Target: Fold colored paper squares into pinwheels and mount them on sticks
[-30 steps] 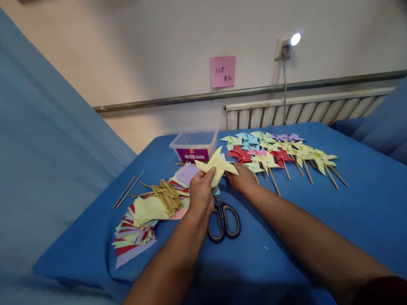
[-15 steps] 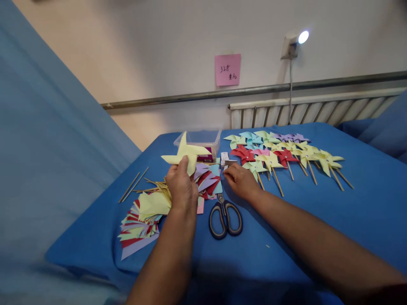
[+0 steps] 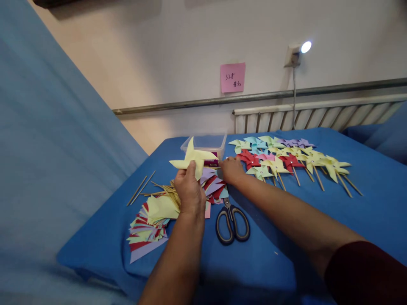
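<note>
Left hand (image 3: pixel 190 191) pinches a folded yellow pinwheel head (image 3: pixel 193 159) above the cut paper pile (image 3: pixel 152 220); right hand (image 3: pixel 232 170), fingers curled at the clear box (image 3: pixel 205 144), grasp not discernible. Advisably keep the centre folds pinched flat, scissors (image 3: pixel 232 220) lying below both hands

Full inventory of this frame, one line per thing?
folded pinwheel: 1, yellow, in left hand
finished pinwheels: over a dozen, mixed colours, table right
paper pieces: pile, mixed colours, table left
sticks: bundle, tan, on the paper
scissors: 1, black-handled, centre
plastic box: 1, clear, behind the hands
sticky note: 1, pink, wall
lamp: 1, lit, wall
left hand: holds folded pinwheel
right hand: beside plastic box
</note>
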The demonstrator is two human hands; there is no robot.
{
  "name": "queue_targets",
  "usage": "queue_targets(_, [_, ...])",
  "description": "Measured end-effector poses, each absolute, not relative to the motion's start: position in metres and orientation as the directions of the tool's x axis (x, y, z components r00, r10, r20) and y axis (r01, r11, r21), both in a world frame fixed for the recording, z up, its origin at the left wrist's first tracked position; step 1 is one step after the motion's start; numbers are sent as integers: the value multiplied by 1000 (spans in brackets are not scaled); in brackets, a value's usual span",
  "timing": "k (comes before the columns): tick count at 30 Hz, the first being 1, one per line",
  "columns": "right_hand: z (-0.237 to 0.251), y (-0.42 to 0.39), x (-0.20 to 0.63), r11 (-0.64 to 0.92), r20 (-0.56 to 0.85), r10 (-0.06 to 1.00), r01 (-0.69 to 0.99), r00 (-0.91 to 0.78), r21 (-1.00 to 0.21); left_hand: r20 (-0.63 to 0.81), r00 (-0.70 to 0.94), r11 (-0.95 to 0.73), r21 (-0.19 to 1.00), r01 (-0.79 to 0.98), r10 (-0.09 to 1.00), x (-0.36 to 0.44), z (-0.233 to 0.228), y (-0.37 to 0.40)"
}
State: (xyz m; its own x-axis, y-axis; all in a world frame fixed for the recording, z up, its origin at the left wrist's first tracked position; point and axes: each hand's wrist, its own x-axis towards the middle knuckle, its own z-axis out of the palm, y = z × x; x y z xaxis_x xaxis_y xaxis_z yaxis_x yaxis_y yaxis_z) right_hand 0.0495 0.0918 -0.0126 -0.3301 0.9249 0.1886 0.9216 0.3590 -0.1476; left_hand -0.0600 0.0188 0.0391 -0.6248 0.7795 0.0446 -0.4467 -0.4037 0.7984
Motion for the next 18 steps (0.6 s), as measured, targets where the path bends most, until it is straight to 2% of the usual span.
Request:
queue_targets(8, [-6, 87, 39, 353, 197, 924, 928, -326, -121, 61, -597, -385, 815, -433, 800, -58, 30, 19])
queue_targets(10, [-2, 75, 37, 371, 261, 909, 917, -326, -146, 87, -578, -388, 821, -420, 811, -57, 29, 18])
queue_targets(12, [2, 59, 34, 416, 390, 869, 877, -305, -242, 125, -588, -421, 815, -398, 799, -58, 30, 17])
queue_targets(15, [7, 29, 23, 545, 508, 794, 760, -333, -354, 211, -669, -529, 788, -314, 713, -67, 38, 17])
queue_targets(18, [8, 1, 7, 660, 447, 744, 650, -496, -378, 307, -775, -631, 762, -147, 552, -78, 47, 17])
